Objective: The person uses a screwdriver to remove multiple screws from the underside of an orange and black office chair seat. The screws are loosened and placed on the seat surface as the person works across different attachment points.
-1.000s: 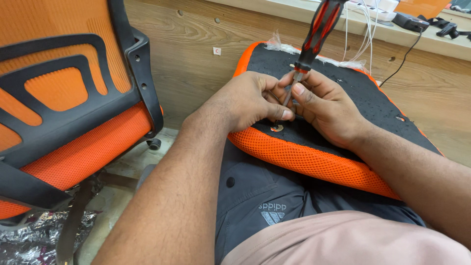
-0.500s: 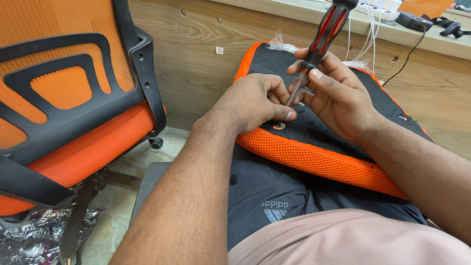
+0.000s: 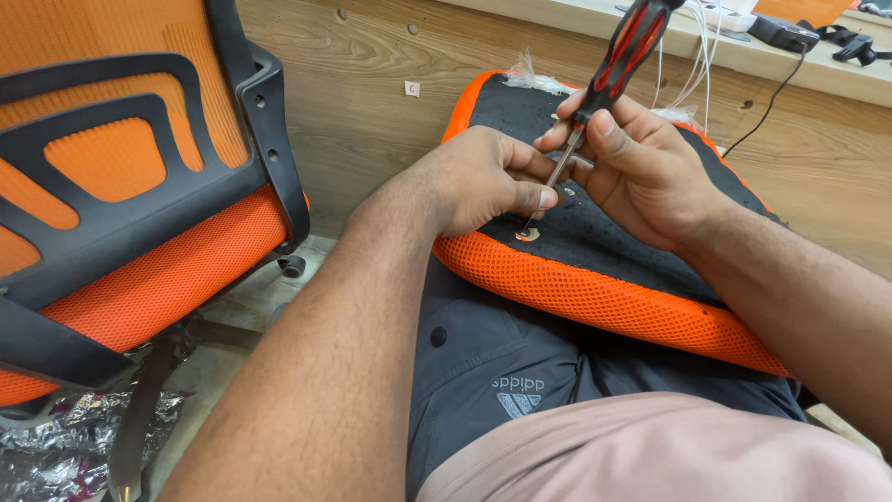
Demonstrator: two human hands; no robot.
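Two hands in view, both on one screwdriver (image 3: 609, 74). Right hand (image 3: 641, 172) was curled around the lower end of the red-and-black handle and the top of the metal shaft, thumb up against the handle, grasping it; screwdriver tilted, handle leaning up and to the far right, tip down. Left hand (image 3: 483, 181) was mostly closed, fingers folded under, thumb and forefinger pinched together at the lower shaft just above the tip; whether it gripped the shaft or only steadied it, cannot tell. Tip sat on one screw with a washer (image 3: 527, 234), near the seat's near edge, just inside the orange rim. Seat cushion (image 3: 595, 297) lay upside down across the person's lap: black underside up, orange mesh wrapped round its edge. At least two more small holes or fittings showed on the black underside, one beside the left thumb, one toward the far edge under the right hand; too small to tell what they were. Scrap of clear plastic (image 3: 539, 79) clung to the cushion's far edge. One chair (image 3: 121, 186) stood to the left, orange mesh with black frame, one caster (image 3: 292, 267) visible under it, crumpled foil wrap (image 3: 56, 446) on the floor below. Behind, a wooden panel (image 3: 372, 112) with several drilled holes, and one black cable (image 3: 767, 107) plus a bunch of white wires (image 3: 692, 65) hanging off the ledge above it.
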